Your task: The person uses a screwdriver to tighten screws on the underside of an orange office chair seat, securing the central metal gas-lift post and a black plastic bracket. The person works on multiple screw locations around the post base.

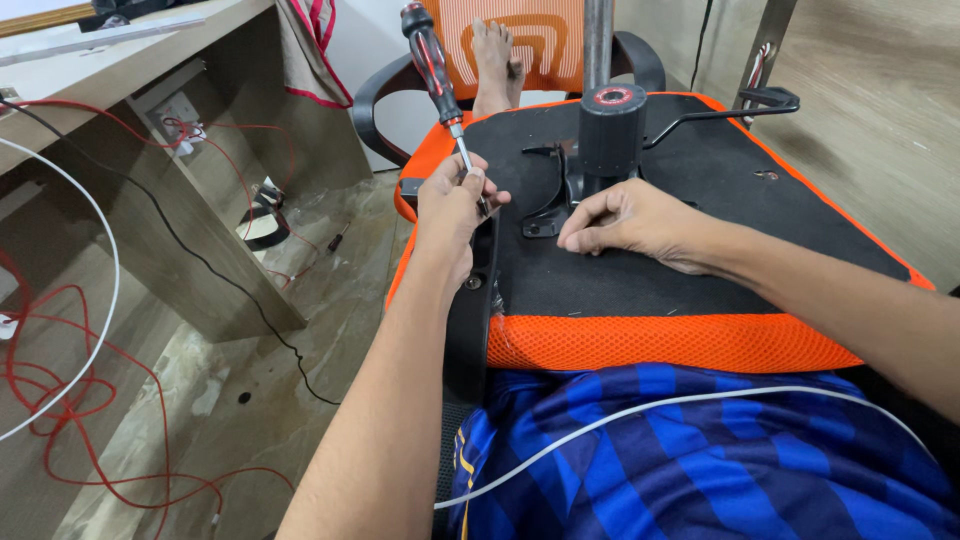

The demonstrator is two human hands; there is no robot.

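An upturned office chair seat (700, 270), black underneath with an orange mesh edge, lies across the lap of a person in a blue striped shirt (700, 460). A second orange-backed chair (520, 45) stands beyond it, with a bare foot (492, 55) resting against its backrest. A wooden desk (130, 60) occupies the left side, with red wires (60, 390) and a white cable (100, 300) trailing over the floor beside it. On the seat underside, a black cylindrical column mount (612, 130) rises at centre, with a black lever (720, 108) extending to its right. The right hand (630, 220) rests on the black fabric just below the mount, fingers curled together, tips touching the surface. The left hand (452, 210) is at the seat's left edge, fingers pinched around the metal shaft of a red-and-black screwdriver (432, 65), handle tilted up and away, tip hidden by the fingers.
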